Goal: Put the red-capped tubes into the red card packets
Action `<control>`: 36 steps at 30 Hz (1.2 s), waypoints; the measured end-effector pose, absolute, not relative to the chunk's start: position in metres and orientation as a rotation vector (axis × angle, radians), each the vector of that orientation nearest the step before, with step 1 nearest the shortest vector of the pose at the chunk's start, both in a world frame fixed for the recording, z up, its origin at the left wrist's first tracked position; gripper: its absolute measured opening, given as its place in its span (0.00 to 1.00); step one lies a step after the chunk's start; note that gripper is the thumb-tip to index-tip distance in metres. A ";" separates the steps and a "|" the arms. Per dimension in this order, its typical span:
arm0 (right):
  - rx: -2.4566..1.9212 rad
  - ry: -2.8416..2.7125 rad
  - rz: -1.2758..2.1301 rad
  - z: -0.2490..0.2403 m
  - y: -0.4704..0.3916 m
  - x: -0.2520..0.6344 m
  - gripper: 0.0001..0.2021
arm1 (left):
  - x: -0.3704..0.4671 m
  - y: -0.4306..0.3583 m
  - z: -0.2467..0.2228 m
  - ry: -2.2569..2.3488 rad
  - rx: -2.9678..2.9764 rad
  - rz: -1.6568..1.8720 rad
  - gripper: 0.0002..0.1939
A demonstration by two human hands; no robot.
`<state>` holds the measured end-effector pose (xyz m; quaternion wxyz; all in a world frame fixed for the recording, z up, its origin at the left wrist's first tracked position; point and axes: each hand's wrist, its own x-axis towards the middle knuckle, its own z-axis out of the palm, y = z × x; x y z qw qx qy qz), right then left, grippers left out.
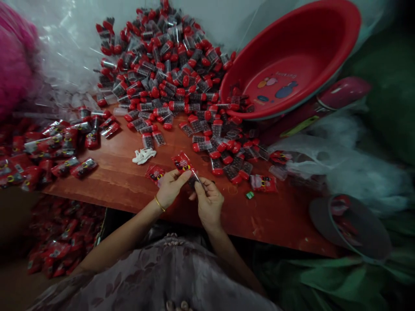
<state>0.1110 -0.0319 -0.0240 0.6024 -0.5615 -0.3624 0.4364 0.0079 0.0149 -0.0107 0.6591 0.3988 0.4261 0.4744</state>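
Near the table's front edge, my left hand point(172, 186) pinches a small red printed packet point(182, 162) with a dark, clear-walled lower part. The fingers of my right hand point(210, 203) close on the lower end of the same packet. A yellow bangle circles my left wrist. Another red packet point(155, 173) lies flat just beyond my left hand. White crumpled material point(143, 156) rests on the table a little farther away. Behind it rises a large heap of clear tubes with red caps and dark contents point(168, 77).
Finished-looking red packets point(69, 138) are piled at the left. A red basin point(285, 65) leans at the back right beside a pink bottle point(343, 93). A grey bin point(359, 229) stands at the right. More packets point(61, 237) lie below the wooden table point(110, 172).
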 end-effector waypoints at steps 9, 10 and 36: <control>-1.298 -0.935 0.943 -0.026 -0.035 0.115 0.10 | 0.012 0.008 0.009 0.911 0.841 1.075 0.17; -1.332 -1.013 0.870 -0.026 -0.036 0.116 0.09 | 0.012 0.010 0.010 0.924 0.829 1.108 0.17; -1.219 -0.733 1.045 -0.031 -0.032 0.123 0.11 | 0.019 0.010 -0.001 0.996 1.113 1.045 0.16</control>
